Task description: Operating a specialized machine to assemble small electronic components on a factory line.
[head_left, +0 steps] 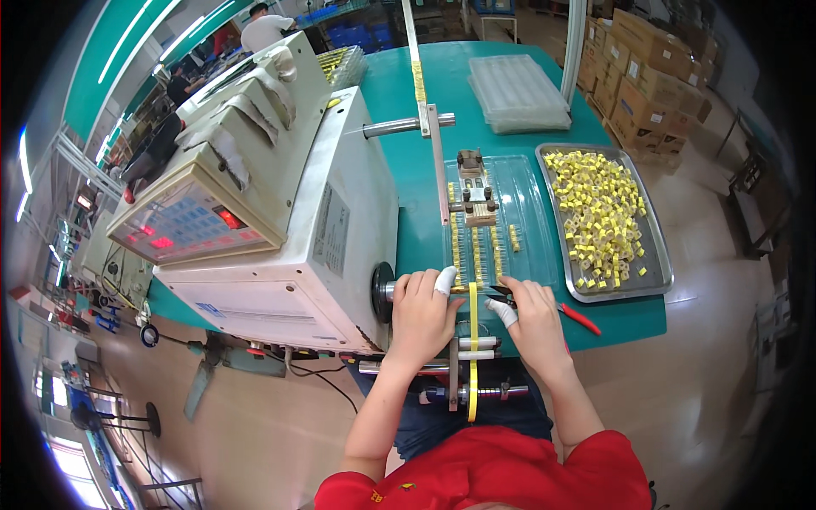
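My left hand [422, 308] is curled round the end of the winding machine's spindle [384, 291], a white covering on one fingertip. What its fingers pinch is hidden. Beside it, a narrow yellow tape [473, 374] runs down over metal rollers [478, 343]. My right hand [534, 321], its thumb wrapped in white, is closed on a pair of red-handled cutters [580, 320]. Their dark tip points toward the tape, and one red handle sticks out past the hand. Beyond both hands, rows of small yellow-wrapped coils [477, 246] stand in a clear plastic tray [531, 234].
The white winding machine [280, 272] with a lit control panel [191, 219] fills the left. On the green table [408, 72] are a metal tray [663, 270] heaped with yellow parts and stacked clear trays [518, 89]. Cardboard boxes [646, 76] stand behind; another person [265, 32] is far off.
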A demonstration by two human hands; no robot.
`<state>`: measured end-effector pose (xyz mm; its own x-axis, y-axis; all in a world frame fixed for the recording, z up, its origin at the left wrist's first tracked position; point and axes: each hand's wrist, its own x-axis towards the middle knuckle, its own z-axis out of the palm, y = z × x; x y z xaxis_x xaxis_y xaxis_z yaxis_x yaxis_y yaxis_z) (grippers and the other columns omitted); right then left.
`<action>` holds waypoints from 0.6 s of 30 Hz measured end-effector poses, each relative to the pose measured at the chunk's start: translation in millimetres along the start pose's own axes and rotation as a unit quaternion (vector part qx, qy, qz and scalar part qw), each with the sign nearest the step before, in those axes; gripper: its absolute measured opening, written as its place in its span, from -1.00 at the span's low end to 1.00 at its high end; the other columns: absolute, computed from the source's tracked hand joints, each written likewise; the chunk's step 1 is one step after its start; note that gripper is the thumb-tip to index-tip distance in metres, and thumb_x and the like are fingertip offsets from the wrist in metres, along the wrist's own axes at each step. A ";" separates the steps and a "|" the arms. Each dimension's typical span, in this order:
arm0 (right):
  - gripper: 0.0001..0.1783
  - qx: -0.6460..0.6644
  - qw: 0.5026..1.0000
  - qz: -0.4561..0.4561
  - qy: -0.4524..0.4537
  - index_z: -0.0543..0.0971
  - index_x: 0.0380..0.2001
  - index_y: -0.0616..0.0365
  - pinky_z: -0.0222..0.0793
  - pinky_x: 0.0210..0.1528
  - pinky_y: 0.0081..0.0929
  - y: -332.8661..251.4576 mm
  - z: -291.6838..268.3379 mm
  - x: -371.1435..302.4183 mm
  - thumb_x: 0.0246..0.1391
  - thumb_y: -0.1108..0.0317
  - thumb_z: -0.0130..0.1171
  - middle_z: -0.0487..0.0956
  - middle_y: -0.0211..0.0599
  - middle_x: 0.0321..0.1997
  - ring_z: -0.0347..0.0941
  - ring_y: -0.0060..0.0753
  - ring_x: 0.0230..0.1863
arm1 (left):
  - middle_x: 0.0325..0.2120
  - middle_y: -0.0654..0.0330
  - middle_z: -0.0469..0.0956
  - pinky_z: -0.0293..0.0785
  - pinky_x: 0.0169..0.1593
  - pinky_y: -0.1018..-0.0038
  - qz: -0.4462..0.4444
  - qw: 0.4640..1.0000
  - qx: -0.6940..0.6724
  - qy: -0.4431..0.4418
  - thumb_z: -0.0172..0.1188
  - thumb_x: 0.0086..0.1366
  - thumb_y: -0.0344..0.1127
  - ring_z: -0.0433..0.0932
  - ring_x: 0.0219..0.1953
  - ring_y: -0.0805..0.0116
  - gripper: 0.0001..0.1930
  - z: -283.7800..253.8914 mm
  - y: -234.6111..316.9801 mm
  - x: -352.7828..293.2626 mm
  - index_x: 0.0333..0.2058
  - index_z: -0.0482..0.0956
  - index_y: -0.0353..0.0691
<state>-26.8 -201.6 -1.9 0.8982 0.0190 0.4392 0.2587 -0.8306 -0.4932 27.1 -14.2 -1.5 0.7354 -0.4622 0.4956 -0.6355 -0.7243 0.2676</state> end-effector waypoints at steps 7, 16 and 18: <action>-0.58 -0.096 0.990 -0.096 -0.025 0.51 -0.11 0.25 0.25 -0.12 -0.31 9.3 4.7 6.5 -0.14 0.50 0.25 0.47 -0.25 -0.36 0.40 -0.23 -0.26 | -0.37 0.20 0.44 0.25 -0.05 0.30 0.022 0.999 -0.020 -0.013 0.35 0.07 -0.16 0.43 -0.24 0.20 -0.56 -4.0 -7.2 4.4 -0.12 0.51 -0.25; -0.63 -0.109 0.988 -0.113 -0.010 0.52 -0.15 0.24 0.26 -0.17 -0.34 6.5 12.3 12.4 -0.14 0.54 0.22 0.46 -0.27 -0.38 0.41 -0.24 -0.28 | -0.36 0.20 0.44 0.25 -0.03 0.29 0.013 1.000 -0.021 -0.012 0.36 0.06 -0.15 0.43 -0.22 0.20 -0.51 -5.1 -6.1 2.0 -0.07 0.49 -0.25; -0.68 -0.102 0.987 -0.122 -0.020 0.54 -0.20 0.19 0.27 -0.18 -0.35 8.0 10.1 12.0 -0.13 0.52 0.21 0.46 -0.30 -0.41 0.42 -0.26 -0.30 | -0.35 0.20 0.45 0.24 -0.03 0.29 0.017 1.000 -0.022 -0.010 0.36 0.06 -0.15 0.43 -0.22 0.20 -0.51 -4.6 -4.5 3.3 -0.06 0.49 -0.25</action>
<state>-10.4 -202.3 -8.1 0.8329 0.2501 0.4938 0.3950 -0.8935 -0.2137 31.3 -10.2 2.7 0.7173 -0.4970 0.4884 -0.6700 -0.6845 0.2874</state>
